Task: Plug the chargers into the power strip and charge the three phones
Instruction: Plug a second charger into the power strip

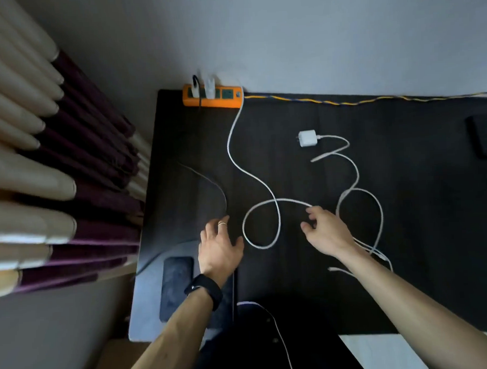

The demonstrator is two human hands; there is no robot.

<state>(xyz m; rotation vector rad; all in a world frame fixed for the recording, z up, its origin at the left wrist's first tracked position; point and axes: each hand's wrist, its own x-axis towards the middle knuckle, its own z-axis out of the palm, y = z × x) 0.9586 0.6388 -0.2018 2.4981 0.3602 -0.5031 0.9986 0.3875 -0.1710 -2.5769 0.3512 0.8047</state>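
A black wooden tabletop [404, 234] stretches under and beyond both hands. To the left of the left hand hangs a pleated beige and purple curtain [70, 168]. A flat grey slab [146, 312] lies under the left forearm at the near left corner.

The left hand [219, 248] is spread with fairly straight fingers and grips nothing. Its fingertips lie at the end of a thin black cable [209, 182]; I cannot tell if they touch it. The right hand [325, 231] is loosely curled with thumb and fingers apart, fingertips at a thick white cable [260, 181], not clamped on it.

A dark rectangular phone [175, 283] lies on the slab, partly under the left wrist. A second dark phone [482, 136] lies far to the right of the right hand.

An orange plastic power strip [220, 102] sits at the far edge, beyond the left hand, with a black plug and a white plug seated in it. Its yellow and blue twisted cord [316, 100] runs right along that edge.

The thick white cable winds from the strip down to a loop between the hands. A thinner white cable [375, 207] curls beyond and beside the right hand, leading to a small white charger brick [307, 138] lying unplugged beyond the right hand.
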